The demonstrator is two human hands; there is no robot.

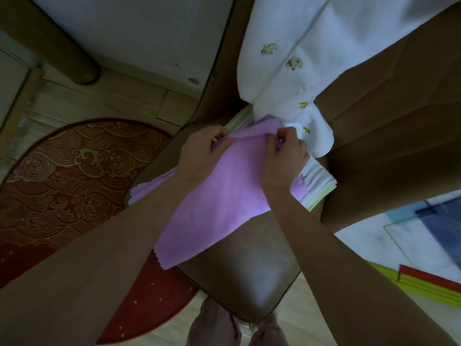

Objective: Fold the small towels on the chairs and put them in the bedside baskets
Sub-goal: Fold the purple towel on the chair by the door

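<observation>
A small purple towel (219, 196) lies spread across the dark brown chair seat (257, 275), one corner hanging over the seat's left edge. My left hand (202, 153) pinches the towel's far edge on the left. My right hand (284, 158) pinches the same far edge on the right, close beside the left hand. Under the towel's far end lies a stack of other folded cloths (316, 186), white and pale green, partly hidden by my right hand.
A white embroidered cloth (294, 61) hangs down from the brown table (389, 136) over the chair's far side. A red patterned rug (62, 186) covers the wooden floor at left. A colourful mat (411, 245) lies at right. My feet (237, 325) stand below the seat.
</observation>
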